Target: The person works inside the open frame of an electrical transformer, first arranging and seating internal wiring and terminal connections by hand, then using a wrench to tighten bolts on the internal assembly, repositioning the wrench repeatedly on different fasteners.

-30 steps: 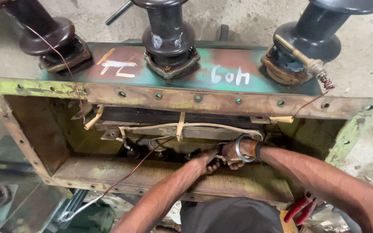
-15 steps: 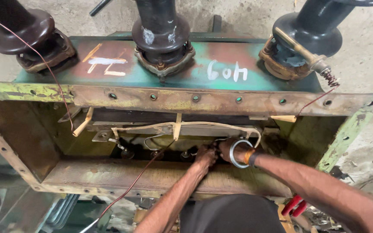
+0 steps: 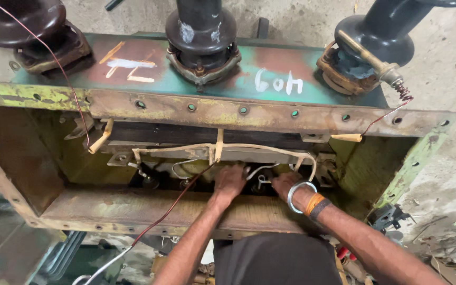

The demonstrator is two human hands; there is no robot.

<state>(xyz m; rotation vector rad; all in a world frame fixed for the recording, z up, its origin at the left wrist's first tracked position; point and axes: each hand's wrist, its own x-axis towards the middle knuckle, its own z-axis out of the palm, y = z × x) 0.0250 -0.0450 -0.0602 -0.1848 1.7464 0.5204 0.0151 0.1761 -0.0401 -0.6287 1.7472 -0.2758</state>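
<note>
An open, rusty green metal tank (image 3: 270,113) lies on its side with its opening toward me. Both of my arms reach into it. My left hand (image 3: 230,181) rests palm down on the dark core parts at the bottom middle, its fingertips hidden among them. My right hand (image 3: 285,184), with a metal bangle (image 3: 301,194) and orange and black bands on the wrist, is just to the right, fingers tucked by a small bent metal piece (image 3: 262,181). Pale insulated leads (image 3: 222,150) arch above both hands. I cannot see whether either hand grips anything.
Three dark porcelain bushings (image 3: 201,31) stand along the far green face. A thin red wire (image 3: 170,208) runs from the left bushing into the tank and out over its near rim. Red-handled pliers (image 3: 344,256) lie by my right arm. Scrap litters the concrete floor at right.
My left hand has slid left, away from the right hand, so the two are now apart. The right hand stays near the same spot. The view has moved closer to the tank.
</note>
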